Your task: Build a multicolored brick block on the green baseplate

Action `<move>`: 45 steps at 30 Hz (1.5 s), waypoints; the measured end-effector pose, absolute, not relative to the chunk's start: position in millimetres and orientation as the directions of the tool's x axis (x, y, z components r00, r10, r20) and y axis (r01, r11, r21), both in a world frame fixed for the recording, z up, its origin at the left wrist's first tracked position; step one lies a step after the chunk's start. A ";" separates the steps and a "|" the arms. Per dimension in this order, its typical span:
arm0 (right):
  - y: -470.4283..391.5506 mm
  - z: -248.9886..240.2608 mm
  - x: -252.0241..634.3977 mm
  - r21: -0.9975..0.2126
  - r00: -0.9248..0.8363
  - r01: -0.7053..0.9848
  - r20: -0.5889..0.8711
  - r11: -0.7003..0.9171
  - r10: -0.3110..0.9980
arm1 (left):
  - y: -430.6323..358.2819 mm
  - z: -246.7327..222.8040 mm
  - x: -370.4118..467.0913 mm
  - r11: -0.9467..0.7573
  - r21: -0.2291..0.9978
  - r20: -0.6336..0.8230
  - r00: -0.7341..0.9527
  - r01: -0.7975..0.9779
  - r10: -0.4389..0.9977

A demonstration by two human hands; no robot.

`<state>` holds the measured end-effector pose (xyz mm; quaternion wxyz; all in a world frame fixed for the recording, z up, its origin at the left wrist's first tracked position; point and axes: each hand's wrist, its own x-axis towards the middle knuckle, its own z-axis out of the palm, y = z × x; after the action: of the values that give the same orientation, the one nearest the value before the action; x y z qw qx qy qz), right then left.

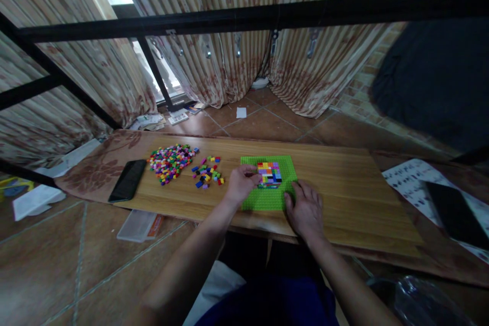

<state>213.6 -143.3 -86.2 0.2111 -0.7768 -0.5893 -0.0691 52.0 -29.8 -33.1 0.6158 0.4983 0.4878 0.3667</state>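
Observation:
A green studded baseplate (267, 202) lies on the wooden board, with a block of multicoloured toy bricks (270, 173) built up on it. My left hand (244, 182) is at the left side of this block, its thumb and fingers pinched together against the edge. Whatever is between those fingertips is hidden or too small to make out. Palm down at the plate's right edge rests my right hand (305, 209), fingers stretched out and nothing held. Left of the plate are a small scatter of loose bricks (208, 172) and a larger heap of bricks (170, 162).
A black phone (128, 180) lies at the board's left end. On the right are a printed sheet (407, 183) and a dark tablet-like device (456, 214). A clear plastic box (137, 225) sits on the floor. A black metal bar (244, 18) crosses before the curtains.

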 end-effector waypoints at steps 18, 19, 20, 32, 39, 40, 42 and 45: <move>-143.4 -88.1 214.7 -0.231 0.291 0.948 0.362 -0.218 0.885 | -46.0 -44.3 51.1 0.172 0.985 -0.172 0.193 0.018 0.966; -143.2 -89.0 215.3 -0.235 0.292 0.948 0.366 -0.215 0.884 | -47.7 -47.9 50.8 0.126 0.991 -0.133 0.178 0.049 0.975; -143.0 -90.0 215.8 -0.242 0.293 0.947 0.372 -0.212 0.881 | -48.5 -51.5 50.7 0.074 0.993 -0.088 0.168 0.088 0.982; -144.4 -103.9 227.2 -0.341 0.296 0.929 0.456 -0.142 0.840 | -43.9 -55.7 66.2 0.119 0.974 -0.137 0.084 0.193 0.987; -144.6 -109.7 231.6 -0.322 0.252 0.942 0.498 -0.093 0.830 | -47.4 -57.2 69.5 0.155 0.983 -0.163 0.077 0.103 0.984; -144.5 -110.3 232.1 -0.315 0.246 0.945 0.502 -0.090 0.829 | -50.3 -56.8 67.7 0.132 0.987 -0.140 0.082 0.094 0.987; -144.5 -111.0 233.0 -0.303 0.237 0.949 0.507 -0.086 0.829 | -57.7 -55.1 59.4 0.069 0.993 -0.078 0.083 0.098 0.994; -144.7 -111.3 234.4 -0.288 0.221 0.955 0.509 -0.078 0.832 | -66.4 -52.3 31.3 -0.041 0.983 0.033 0.050 0.180 0.998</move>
<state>234.4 -144.7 -111.3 0.2882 -0.7264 -0.6148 -0.1067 31.3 -66.4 -52.3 0.4546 0.5640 0.5224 0.4498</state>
